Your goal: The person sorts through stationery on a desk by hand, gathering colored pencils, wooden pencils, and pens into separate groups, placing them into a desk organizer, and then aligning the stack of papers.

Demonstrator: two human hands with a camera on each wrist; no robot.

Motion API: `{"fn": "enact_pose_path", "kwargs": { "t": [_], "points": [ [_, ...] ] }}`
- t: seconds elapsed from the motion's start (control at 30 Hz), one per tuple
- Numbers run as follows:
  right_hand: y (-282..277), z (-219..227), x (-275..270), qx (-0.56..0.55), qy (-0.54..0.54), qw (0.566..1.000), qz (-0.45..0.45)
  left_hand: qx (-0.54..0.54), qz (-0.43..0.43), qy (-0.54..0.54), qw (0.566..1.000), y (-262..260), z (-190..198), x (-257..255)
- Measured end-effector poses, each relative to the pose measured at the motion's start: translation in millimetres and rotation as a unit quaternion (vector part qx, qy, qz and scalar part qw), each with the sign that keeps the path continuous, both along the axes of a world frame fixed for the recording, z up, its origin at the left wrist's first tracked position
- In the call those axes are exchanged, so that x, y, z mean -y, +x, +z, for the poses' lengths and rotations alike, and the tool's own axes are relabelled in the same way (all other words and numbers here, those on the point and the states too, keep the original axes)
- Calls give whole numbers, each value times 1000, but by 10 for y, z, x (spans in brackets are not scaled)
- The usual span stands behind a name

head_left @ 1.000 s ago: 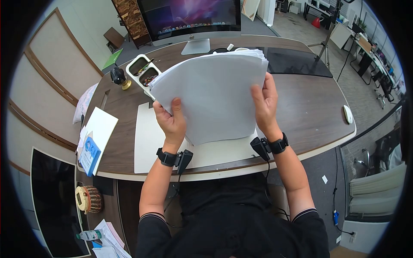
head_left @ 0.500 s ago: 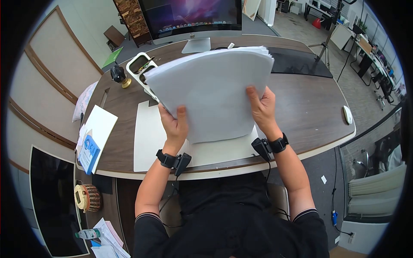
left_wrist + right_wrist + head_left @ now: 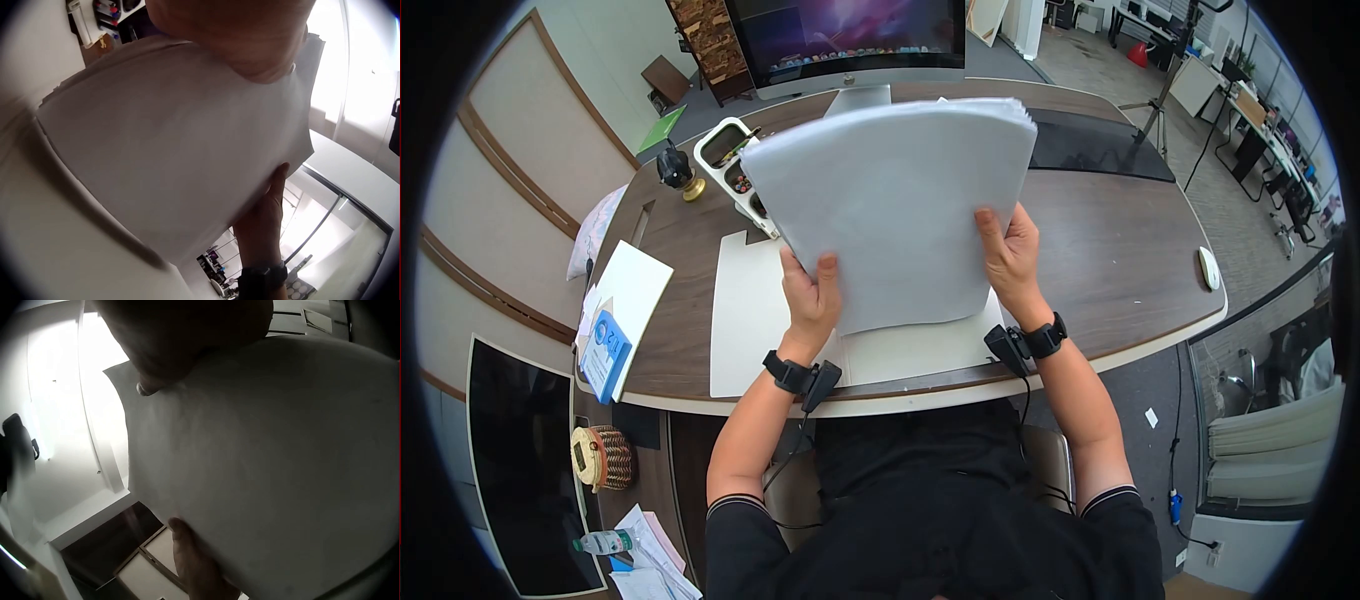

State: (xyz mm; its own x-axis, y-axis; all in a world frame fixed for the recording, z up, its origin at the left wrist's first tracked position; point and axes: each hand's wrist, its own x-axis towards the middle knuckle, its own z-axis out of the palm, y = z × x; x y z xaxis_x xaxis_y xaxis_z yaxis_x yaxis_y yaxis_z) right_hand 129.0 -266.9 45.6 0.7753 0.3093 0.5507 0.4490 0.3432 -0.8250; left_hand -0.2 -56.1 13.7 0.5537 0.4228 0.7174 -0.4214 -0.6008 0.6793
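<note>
Between both hands stands a thick stack of white paper sheets (image 3: 890,210), upright and tilted, with its top edge bowed. My left hand (image 3: 808,298) holds the left edge low down, thumb flat on the near face and fingers hidden behind. The right hand (image 3: 1012,258) grips the right edge in the same way, a little higher. Loose sheet edges fan slightly at the top right corner. Below the stack lies a flat white board (image 3: 747,320) on the desk (image 3: 1120,240). In the left wrist view the sheets (image 3: 169,144) show a broad blank face.
A white organizer tray (image 3: 725,160) with small items stands behind the stack at left, beside a black and gold object (image 3: 675,172). Farther left lie a white panel (image 3: 645,275) and a blue box (image 3: 605,355). A monitor (image 3: 850,40) stands behind; a white mouse (image 3: 1209,268) sits at right.
Both hands have shifted slightly lower along the stack's edges, and the right thumb has come inward onto the face. The top sheets' edges look more even than before.
</note>
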Motion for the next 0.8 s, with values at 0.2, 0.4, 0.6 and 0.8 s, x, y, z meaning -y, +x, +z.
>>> {"fn": "enact_pose_path", "kwargs": {
  "t": [0.2, 0.4, 0.6, 0.8],
  "points": [
    [21, 373, 61, -85, -73, 993, 31, -69, -18, -66, 995, -87, 361, 173],
    [448, -123, -22, -202, -196, 954, 105, -226, -48, -165, 959, 140, -146, -58],
    [709, -599, -87, -279, -343, 889, 122, -387, -91, -228, 889, 198, -430, -217],
    [691, -475, 31, -279, -461, 835, 114, -523, -93, -182, 827, 6, -42, -268]
  ]
}}
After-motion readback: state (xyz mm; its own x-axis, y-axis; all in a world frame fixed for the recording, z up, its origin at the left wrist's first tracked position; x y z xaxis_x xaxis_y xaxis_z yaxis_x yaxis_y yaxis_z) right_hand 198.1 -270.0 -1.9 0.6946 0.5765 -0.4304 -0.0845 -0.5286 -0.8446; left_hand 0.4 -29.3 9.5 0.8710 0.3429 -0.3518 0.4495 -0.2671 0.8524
